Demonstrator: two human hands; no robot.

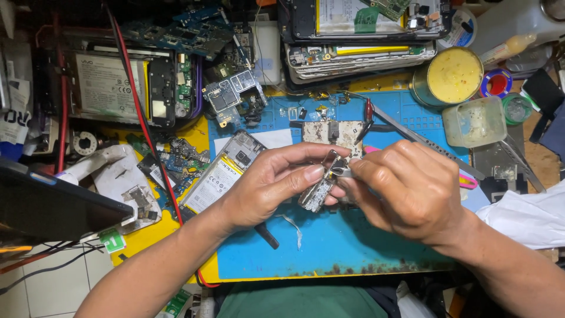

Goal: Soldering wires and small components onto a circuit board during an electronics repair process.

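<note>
Blue rubber matting (329,247) fills the lower centre of the frame, and above it a small metal circuit board (318,191) is held at mid-frame. It is pinched between thumb and fingertips of the left hand (268,182), coming in from the lower left. The right hand (406,191), entering from the lower right, is closed around a thin metal tool (341,172), seemingly tweezers, whose tip is pressed against the board's upper end. Judged from this grip, the work is best done with the board kept steady by the left fingertips and only light pressure applied through the tool, so that small parts are not bent or flicked away.

Further up, one opened phone with a battery (220,174) is seen left of centre on the yellow surface. Beyond it, two red cables (141,118) are run diagonally through the left half. Toward the upper right, one yellow-filled round tin (448,75) and one cloudy plastic tub (474,121) are set side by side. Along the top edge, a stack of stripped phones (359,56) is piled; its count cannot be told.
</note>
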